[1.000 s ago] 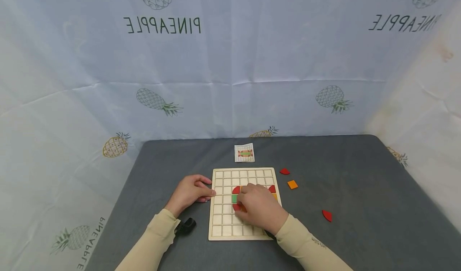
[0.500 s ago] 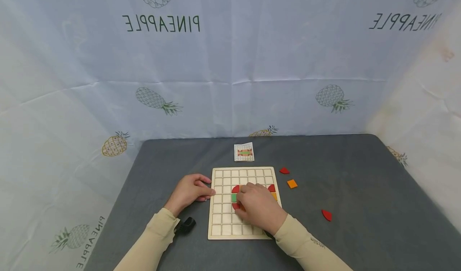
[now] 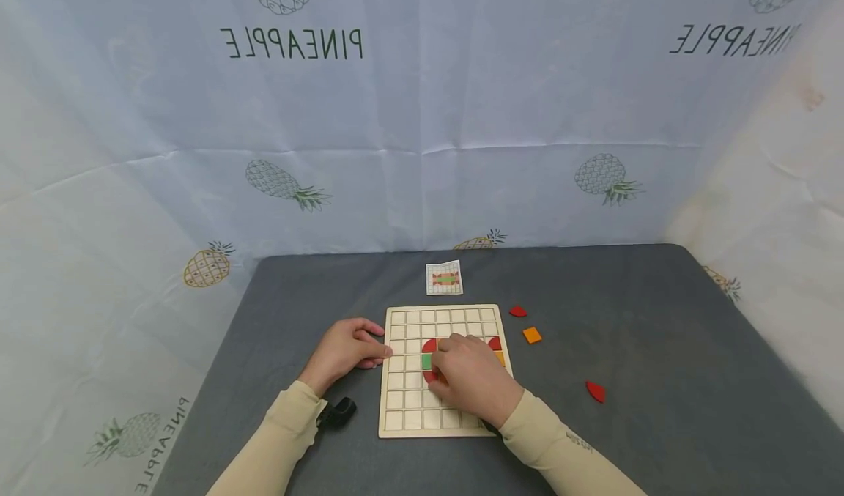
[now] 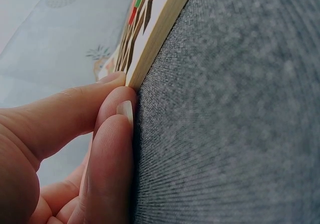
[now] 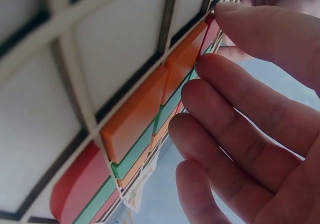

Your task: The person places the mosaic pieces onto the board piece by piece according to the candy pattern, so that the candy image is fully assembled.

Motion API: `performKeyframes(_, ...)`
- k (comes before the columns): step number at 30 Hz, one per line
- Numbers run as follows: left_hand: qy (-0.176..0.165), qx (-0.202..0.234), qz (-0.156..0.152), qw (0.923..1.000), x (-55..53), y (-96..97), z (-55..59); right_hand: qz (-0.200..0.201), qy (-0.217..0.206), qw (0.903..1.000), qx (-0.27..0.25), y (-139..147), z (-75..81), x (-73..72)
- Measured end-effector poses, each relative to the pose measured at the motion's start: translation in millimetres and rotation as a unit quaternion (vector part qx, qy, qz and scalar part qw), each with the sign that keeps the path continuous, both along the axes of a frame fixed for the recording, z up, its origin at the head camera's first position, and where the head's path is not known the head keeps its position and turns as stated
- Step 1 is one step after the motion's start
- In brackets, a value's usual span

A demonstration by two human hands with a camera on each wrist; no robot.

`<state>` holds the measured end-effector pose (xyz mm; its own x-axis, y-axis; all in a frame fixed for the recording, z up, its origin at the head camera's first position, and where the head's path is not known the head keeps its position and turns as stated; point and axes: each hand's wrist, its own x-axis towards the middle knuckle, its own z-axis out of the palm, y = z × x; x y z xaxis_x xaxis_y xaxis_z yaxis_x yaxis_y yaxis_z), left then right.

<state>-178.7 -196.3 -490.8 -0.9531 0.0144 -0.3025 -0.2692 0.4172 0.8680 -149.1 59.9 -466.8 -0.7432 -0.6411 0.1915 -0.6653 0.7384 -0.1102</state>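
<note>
A pale wooden grid board (image 3: pixel 404 399) lies flat on the dark table in the head view. My left hand (image 3: pixel 343 353) pinches its left edge; in the left wrist view the thumb (image 4: pixel 107 82) is on top and the index finger at the side. Over the middle of the board hovers my right hand (image 3: pixel 478 379), fingers loosely extended at the tiles and hiding several. A red quarter-round tile (image 3: pixel 429 346), a green tile (image 3: pixel 426 362) and an orange tile (image 3: pixel 500 357) sit in cells. In the right wrist view, orange squares (image 5: pixel 135 116) line up beside green ones, near the fingertips.
A small pattern card (image 3: pixel 445 278) lies behind the board. To its right are a loose red piece (image 3: pixel 518 311), an orange square (image 3: pixel 532 335) and another red piece (image 3: pixel 596 391). A black device (image 3: pixel 339 412) is at the left wrist. A pineapple-print cloth hangs behind the table.
The head view shifts slightly. Both hands keep practically the same place on the board, and the loose pieces stay where they were.
</note>
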Motion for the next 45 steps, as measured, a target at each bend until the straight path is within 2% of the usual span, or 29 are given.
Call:
performKeyframes(8, -0.005, 0.0, 0.001, 1.0, 0.0, -1.0, 0.5, 0.002, 0.007, 1.0, -0.001, -0.7, -0.7, -0.5)
performKeyframes(24, -0.007, 0.01, -0.007, 0.9999, 7.7, 0.5, -6.9, -0.001, -0.017, 0.9997, -0.017, 3.8, -3.4, 5.2)
performKeyframes(31, -0.001, 0.01, -0.004, 0.9999, 5.4, 0.6, -3.8, 0.002, -0.006, 0.9997, -0.022, 4.0, -1.2, 2.3)
performKeyframes(45, 0.004, -0.002, -0.005, 1.0, 2.2, 2.0, 1.4, 0.0, -0.028, 0.9992, -0.029, 8.0, 3.2, -1.5)
